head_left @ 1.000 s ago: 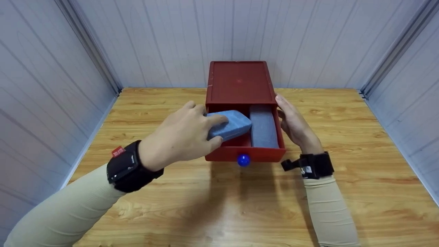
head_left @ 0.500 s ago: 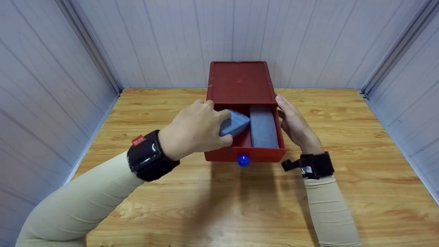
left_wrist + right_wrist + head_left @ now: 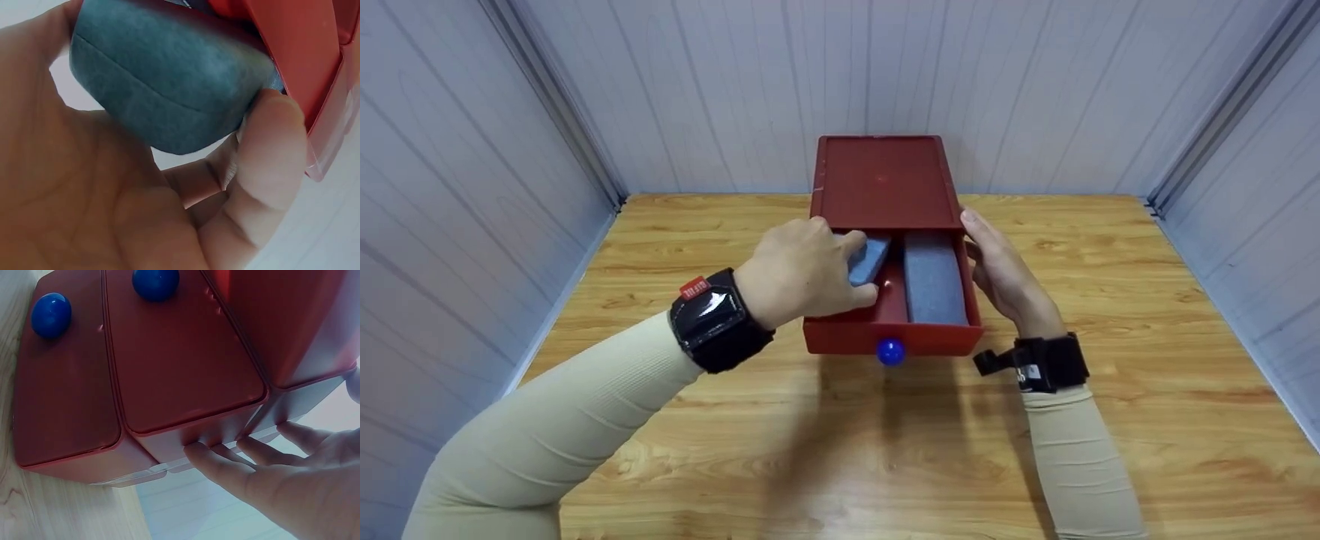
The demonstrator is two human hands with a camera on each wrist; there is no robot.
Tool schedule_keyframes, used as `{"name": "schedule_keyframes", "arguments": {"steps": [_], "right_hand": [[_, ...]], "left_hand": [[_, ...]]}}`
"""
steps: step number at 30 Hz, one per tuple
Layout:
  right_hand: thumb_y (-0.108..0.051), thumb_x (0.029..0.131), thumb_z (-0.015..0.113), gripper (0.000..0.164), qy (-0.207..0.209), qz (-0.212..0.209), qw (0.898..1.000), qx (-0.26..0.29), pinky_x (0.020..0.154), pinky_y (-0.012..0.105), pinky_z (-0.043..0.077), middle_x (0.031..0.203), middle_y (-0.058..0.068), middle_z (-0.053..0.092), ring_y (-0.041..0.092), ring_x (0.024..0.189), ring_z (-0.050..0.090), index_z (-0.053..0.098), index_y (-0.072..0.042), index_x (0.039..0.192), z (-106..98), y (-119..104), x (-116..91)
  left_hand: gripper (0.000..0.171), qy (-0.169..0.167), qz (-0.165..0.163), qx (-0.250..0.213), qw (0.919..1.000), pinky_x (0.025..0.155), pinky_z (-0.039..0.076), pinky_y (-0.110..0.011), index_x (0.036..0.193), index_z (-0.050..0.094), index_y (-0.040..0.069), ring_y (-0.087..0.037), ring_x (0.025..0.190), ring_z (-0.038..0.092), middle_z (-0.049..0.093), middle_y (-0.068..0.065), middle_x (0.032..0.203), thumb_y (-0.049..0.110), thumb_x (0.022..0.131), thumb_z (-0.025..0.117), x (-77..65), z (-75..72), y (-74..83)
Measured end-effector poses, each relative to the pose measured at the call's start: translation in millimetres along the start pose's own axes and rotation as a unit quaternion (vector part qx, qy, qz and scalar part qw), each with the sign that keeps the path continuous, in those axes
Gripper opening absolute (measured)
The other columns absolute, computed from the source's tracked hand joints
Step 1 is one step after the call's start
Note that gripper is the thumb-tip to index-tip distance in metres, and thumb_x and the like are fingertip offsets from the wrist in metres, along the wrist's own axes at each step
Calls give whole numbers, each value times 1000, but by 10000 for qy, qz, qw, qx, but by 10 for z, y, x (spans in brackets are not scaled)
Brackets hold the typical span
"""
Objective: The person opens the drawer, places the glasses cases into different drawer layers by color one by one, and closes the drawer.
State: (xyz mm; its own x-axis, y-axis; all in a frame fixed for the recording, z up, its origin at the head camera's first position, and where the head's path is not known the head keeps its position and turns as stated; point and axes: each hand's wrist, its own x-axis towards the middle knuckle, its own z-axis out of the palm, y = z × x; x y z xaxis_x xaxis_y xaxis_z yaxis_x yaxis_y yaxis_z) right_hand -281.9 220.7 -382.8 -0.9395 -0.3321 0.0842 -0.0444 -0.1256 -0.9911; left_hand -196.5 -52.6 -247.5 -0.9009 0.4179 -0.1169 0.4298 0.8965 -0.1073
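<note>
My left hand pinches a blue-grey case between thumb and fingers, over the left half of the pulled-out top drawer. In the left wrist view the case has rounded ends, a leathery surface and a thin seam. Most of it is hidden by the hand in the head view. A second blue-grey case lies along the drawer's right wall. My right hand rests straight fingers against the right side of the red drawer cabinet, as the right wrist view confirms.
A blue ball knob sticks out from the drawer front. Below it are two shut drawers with blue knobs, the lower knob and the middle knob. The cabinet stands on a wooden table before a panelled wall.
My left hand has moved right and slightly back with the case, which has come further into the drawer's left half and shows less. The right hand has stayed against the cabinet.
</note>
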Motion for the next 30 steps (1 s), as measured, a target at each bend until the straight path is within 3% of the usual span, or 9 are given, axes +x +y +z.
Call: {"name": "schedule_keyframes", "arguments": {"steps": [4, 8, 12, 17, 23, 27, 30], "right_hand": [[-45, 115, 36, 65, 8, -79, 10000, -18, 117, 45, 43, 170, 10, 30, 34, 156, 29, 22, -12, 170, -14, -10, -9], [-45, 115, 36, 65, -26, -131, 9999, -4, 115, 42, 44, 170, 11, 31, 35, 156, 29, 22, -12, 170, -17, -3, -6], [-44, 116, 35, 65, -40, -128, 9999, 6, 116, 45, 43, 171, 12, 31, 36, 156, 29, 21, -13, 171, -16, 3, -4], [-47, 115, 36, 69, -24, 36, 10000, -27, 115, 44, 42, 173, 9, 27, 35, 158, 26, 15, -14, 172, -15, 1, -6], [-47, 115, 36, 68, -44, 30, 10000, -44, 109, 38, 48, 172, 9, 28, 34, 156, 29, 16, -15, 172, -16, 3, 1], [-46, 115, 36, 66, -29, -18, 10000, 5, 108, 38, 50, 171, 9, 31, 34, 155, 32, 18, -16, 172, -17, 3, 7], [-46, 115, 36, 67, -11, -15, 10000, 15, 109, 39, 49, 171, 9, 30, 34, 155, 31, 18, -15, 172, -18, 8, 11]], "left_hand": [[69, -161, -35, 226, 9996, 49, 45, -30, 134, 61, 17, -20, 69, 55, 47, -2, 72, 75, 97, 54, 53, 4, 55], [85, -260, -104, 334, 9990, 49, 43, -28, 159, 49, 21, -20, 66, 54, 45, -1, 69, 77, 96, 53, 97, 30, 92], [92, -285, -136, 451, 9985, 51, 49, -31, 162, 44, 22, -21, 70, 59, 48, -2, 70, 82, 93, 53, 119, 60, 119], [100, -325, -223, 609, 9974, 44, 39, -27, 168, 36, 26, -16, 62, 52, 42, 1, 64, 87, 90, 51, 115, 112, 144], [104, -285, -194, 831, 9959, 42, 28, -24, 167, 37, 24, -12, 53, 35, 30, 4, 61, 91, 88, 49, 84, 141, 158], [101, -188, -74, 748, 9970, 44, 32, -25, 152, 51, 16, -14, 55, 40, 32, 3, 62, 92, 86, 51, 64, 133, 151], [95, -184, 45, 638, 9978, 47, 45, -28, 138, 59, 12, -16, 60, 49, 35, 2, 64, 91, 87, 51, 58, 125, 139]]}}
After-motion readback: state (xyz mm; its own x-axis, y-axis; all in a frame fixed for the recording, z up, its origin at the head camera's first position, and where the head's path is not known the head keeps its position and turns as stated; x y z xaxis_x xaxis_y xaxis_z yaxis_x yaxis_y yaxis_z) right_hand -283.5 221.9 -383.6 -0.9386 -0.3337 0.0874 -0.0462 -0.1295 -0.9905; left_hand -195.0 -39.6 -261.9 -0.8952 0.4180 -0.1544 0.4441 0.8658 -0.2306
